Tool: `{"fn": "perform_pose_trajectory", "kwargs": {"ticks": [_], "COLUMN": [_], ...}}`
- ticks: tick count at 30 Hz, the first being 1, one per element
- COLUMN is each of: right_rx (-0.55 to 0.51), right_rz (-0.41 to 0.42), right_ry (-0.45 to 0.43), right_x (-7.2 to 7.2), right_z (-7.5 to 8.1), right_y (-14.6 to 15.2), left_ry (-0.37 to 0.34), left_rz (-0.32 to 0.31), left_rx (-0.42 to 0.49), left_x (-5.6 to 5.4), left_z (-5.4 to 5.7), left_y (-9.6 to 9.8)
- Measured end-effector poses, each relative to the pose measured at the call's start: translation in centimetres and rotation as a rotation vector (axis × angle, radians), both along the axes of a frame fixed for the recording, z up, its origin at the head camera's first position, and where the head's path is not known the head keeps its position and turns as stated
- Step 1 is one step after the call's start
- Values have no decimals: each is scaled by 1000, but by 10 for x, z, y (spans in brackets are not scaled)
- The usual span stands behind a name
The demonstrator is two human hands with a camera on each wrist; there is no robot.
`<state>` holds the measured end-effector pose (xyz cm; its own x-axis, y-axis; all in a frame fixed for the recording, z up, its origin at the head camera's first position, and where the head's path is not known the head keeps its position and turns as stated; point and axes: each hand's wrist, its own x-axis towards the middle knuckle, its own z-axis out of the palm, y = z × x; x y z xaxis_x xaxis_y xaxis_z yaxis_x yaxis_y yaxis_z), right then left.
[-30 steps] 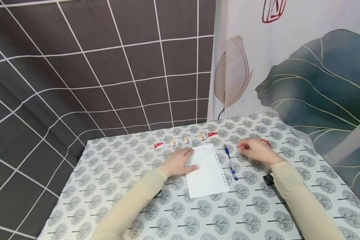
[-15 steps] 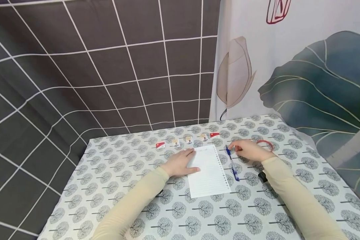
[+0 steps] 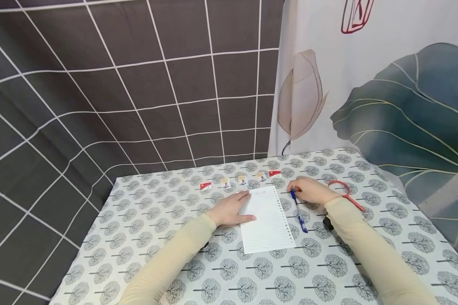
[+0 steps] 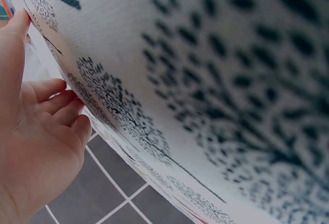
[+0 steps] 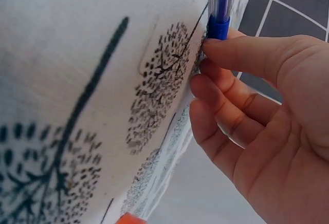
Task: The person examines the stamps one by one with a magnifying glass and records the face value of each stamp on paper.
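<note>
A sheet of lined paper [image 3: 267, 231] with punched holes along its right side lies on the patterned tablecloth. My left hand [image 3: 230, 209] rests flat over its left edge, thumb spread onto the page. In the left wrist view, the left hand [image 4: 46, 142] has relaxed fingers against the cloth. Right of the paper lies a clear-barrelled blue pen [image 3: 300, 218]. The right hand [image 3: 311, 189] pinches the pen's far end between thumb and forefinger. In the right wrist view, the thumb meets the pen's blue section [image 5: 219, 28], and the other fingers are curled.
Beyond the paper stand in a row a red-and-white card [image 3: 206, 186], several small picture cards [image 3: 242, 181] and another red-and-white card [image 3: 275, 173]. A red magnifying glass [image 3: 356, 203] lies right of the right hand. A dark gridded curtain [image 3: 175, 84] hangs behind the table.
My right hand has moved left from beside the magnifying glass to the pen and taken its far end. The magnifying glass now shows in full. The left hand stays on the paper.
</note>
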<state>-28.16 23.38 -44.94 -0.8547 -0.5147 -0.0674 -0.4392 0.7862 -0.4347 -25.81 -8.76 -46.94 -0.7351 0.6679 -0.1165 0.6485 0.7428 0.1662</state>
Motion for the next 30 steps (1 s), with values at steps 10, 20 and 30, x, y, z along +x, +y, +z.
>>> {"fn": "perform_pose_trajectory", "kwargs": {"ticks": [10,20,30], "right_rx": [23,42,59], "right_rz": [61,62,124], "right_ry": [-49,-53,-4], "right_x": [7,16,15], "right_z": [9,18,13], "right_y": [1,-2,3], "left_ry": [2,8,9], "left_rz": [-18,-39,-38], "left_rx": [-21,-27,-15], "left_x": [1,0,-4], "left_z": [-2,2,-3], "left_y": [1,2,1]}}
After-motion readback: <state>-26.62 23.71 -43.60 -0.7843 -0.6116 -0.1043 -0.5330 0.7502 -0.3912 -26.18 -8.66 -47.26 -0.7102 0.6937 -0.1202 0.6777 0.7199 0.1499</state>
